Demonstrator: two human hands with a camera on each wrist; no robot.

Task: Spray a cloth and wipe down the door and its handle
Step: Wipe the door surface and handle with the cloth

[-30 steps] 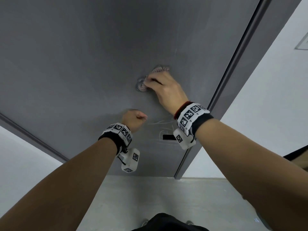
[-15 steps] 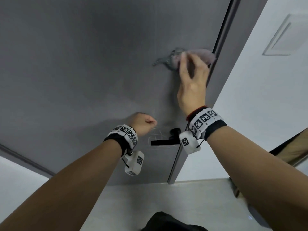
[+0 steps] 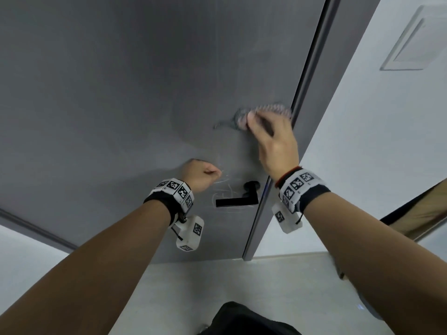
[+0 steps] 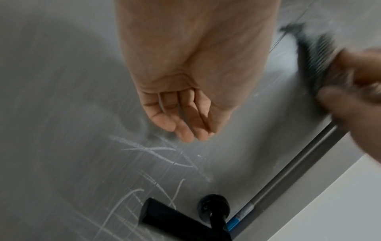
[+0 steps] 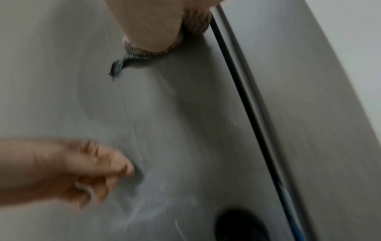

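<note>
A pale wall (image 3: 362,146) and a light floor (image 3: 217,281) frame a large matt grey door (image 3: 121,93), which fills most of the head view. Against the door's upper right part, close to its dark right edge, lies the task's thing: a pink and grey woven cloth (image 3: 244,118), bunched, with a grey corner trailing off to the left. The right hand (image 3: 273,141) presses this cloth flat onto the door, fingers laid over it and spread, thumb out to the left; in the right wrist view the cloth shows as a rim under the palm, and the picture is blurred. Below the cloth, lower on the door and near the same edge, sits a black lever door handle (image 3: 238,200) on a round black rose; neither hand touches it. Pale chalky scribbles (image 4: 156,154) mark the grey surface around and above the handle. The left hand (image 3: 202,175) is just left of those marks, curled into a loose fist with nothing in it; the left wrist view shows its fingers (image 4: 185,117) folded into the palm. Both wrists wear black bands with white marker blocks (image 3: 177,189).
</note>
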